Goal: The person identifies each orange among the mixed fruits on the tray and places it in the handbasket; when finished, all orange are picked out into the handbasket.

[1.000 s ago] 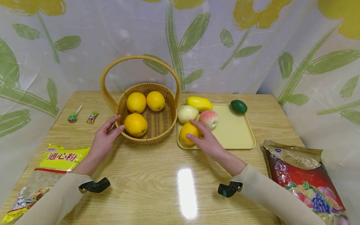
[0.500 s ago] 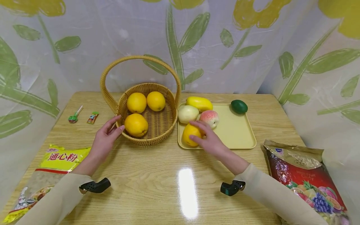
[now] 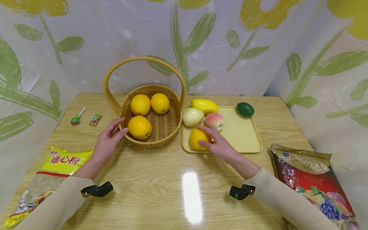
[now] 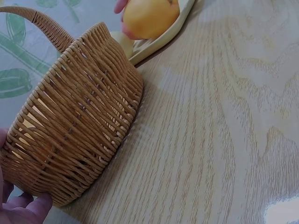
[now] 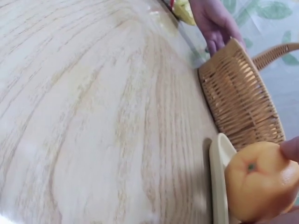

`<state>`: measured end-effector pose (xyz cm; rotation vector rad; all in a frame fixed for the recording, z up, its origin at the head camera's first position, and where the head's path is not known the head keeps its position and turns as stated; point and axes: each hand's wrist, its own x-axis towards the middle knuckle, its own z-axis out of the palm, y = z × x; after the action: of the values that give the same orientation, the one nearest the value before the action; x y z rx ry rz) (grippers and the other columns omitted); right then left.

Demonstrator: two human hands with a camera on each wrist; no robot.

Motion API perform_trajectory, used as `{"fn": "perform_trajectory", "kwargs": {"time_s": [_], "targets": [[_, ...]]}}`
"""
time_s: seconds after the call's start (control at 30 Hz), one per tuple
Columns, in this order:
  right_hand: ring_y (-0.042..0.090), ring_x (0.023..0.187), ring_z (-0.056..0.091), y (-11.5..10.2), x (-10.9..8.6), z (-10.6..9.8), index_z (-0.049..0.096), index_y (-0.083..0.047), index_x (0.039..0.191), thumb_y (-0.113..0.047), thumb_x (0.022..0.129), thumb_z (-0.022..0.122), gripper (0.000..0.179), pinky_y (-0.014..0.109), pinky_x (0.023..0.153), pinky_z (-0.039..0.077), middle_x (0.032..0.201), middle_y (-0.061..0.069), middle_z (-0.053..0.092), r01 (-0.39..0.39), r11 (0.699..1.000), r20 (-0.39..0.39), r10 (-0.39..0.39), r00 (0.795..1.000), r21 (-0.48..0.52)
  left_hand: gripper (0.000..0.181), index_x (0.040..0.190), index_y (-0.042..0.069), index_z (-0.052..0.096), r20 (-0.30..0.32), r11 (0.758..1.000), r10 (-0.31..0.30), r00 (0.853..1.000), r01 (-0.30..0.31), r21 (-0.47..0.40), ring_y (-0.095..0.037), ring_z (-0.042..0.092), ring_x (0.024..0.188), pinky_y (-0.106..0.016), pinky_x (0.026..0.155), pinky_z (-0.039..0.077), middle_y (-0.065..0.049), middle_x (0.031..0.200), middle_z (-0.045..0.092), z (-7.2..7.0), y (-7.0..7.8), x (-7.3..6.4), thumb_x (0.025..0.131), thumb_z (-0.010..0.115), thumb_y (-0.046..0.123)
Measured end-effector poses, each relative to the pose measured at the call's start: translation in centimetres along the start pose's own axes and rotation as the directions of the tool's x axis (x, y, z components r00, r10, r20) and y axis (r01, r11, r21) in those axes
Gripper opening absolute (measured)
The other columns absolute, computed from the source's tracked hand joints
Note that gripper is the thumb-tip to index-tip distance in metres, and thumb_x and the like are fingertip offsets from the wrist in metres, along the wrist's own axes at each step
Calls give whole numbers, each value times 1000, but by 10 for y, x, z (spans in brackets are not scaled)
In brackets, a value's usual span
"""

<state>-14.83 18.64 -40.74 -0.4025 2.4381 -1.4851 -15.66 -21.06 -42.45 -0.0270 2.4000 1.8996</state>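
In the head view my right hand point(image 3: 219, 145) holds an orange point(image 3: 198, 138) over the near left corner of a pale yellow tray point(image 3: 241, 137), thumb on the near side and fingers over the far side. The orange's stem end point(image 5: 252, 166) shows in the right wrist view. My left hand point(image 3: 107, 140) holds the left rim of a wicker basket point(image 3: 164, 127), its thumb at the rim; several fingers point(image 4: 39, 205) lie against the woven outside. Inside the basket are three oranges point(image 3: 140, 127).
On the tray lie a peach point(image 3: 215, 120), a pale round fruit point(image 3: 192, 117), a yellow oblong fruit point(image 3: 204, 106) and a dark green fruit point(image 3: 245, 109) at its far right corner. A lollipop point(image 3: 76, 120), small candy point(image 3: 95, 119), yellow bag point(image 3: 60, 163) and red candy bag point(image 3: 310, 179) flank them.
My right hand and the orange in it have shifted slightly to the right and nearer along the tray. The left hand and the basket have stayed in place.
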Motion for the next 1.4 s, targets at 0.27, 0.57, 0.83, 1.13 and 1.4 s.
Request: {"fn": "perform_trajectory", "kwargs": {"time_s": [0.27, 0.57, 0.83, 1.13, 1.4], "targets": [[35, 142, 25, -3, 2, 4, 44, -17, 148, -19, 96, 64, 56, 57, 116, 24, 154, 15, 25, 27, 1000, -8, -27, 1000, -7, 66, 155, 16, 30, 10, 1000, 0, 1000, 0, -5, -33, 19, 146, -26, 109, 36, -6, 164, 9, 0, 0, 1, 99, 57, 39], [37, 134, 33, -5, 7, 6, 43, -16, 147, -23, 98, 62, 53, 56, 111, 31, 151, 17, 26, 66, 993, 33, -63, 997, -95, 67, 155, 14, 30, 7, 1000, 3, 1000, -3, -10, -33, 19, 146, -25, 108, 36, -7, 164, 10, 1, 2, -1, 99, 57, 39], [33, 114, 49, -3, 10, 14, 51, -13, 139, -23, 92, 70, 51, 47, 93, 47, 141, 18, 39, 124, 975, -63, -137, 988, -185, 67, 155, 14, 30, 4, 1000, 7, 1000, -7, 7, -34, 20, 145, -23, 107, 37, -7, 163, 11, 1, 4, -2, 99, 56, 40], [36, 121, 47, -7, 8, 13, 56, -14, 137, -20, 92, 70, 47, 50, 97, 45, 140, 21, 42, 163, 951, -91, -193, 977, -263, 66, 155, 15, 30, 2, 1000, -2, 1000, 2, -5, -33, 20, 145, -22, 107, 37, -7, 163, 11, 2, 3, -2, 99, 57, 39], [35, 122, 46, -24, 6, 1, 56, -13, 138, -20, 94, 68, 46, 51, 99, 43, 137, 20, 44, 229, 930, -117, -272, 955, -288, 68, 155, 14, 29, 9, 1000, -6, 1000, 6, -7, -33, 19, 146, -25, 108, 37, -6, 164, 10, 1, 3, -1, 99, 57, 40]]}}
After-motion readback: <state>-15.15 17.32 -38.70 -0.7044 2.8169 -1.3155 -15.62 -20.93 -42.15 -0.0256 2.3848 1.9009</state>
